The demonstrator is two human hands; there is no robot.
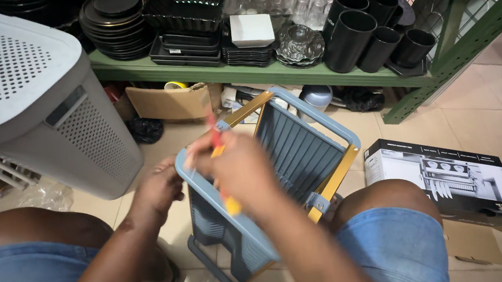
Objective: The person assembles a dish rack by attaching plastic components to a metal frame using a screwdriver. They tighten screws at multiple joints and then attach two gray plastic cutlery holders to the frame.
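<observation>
I see my right hand (238,167) at centre, fingers clamped on a blurred red-and-yellow screwdriver (223,174) over the blue-grey rack (301,148) standing on the floor between my knees. My left hand (157,190), at nine o'clock of it, has fingers closed on the rack's corner. At four o'clock lies a black-and-white printed carton (451,180); at eleven o'clock, a brown cardboard box (167,101) sits under the green shelf (244,74). A grey perforated hamper (26,95) stands at ten.
</observation>
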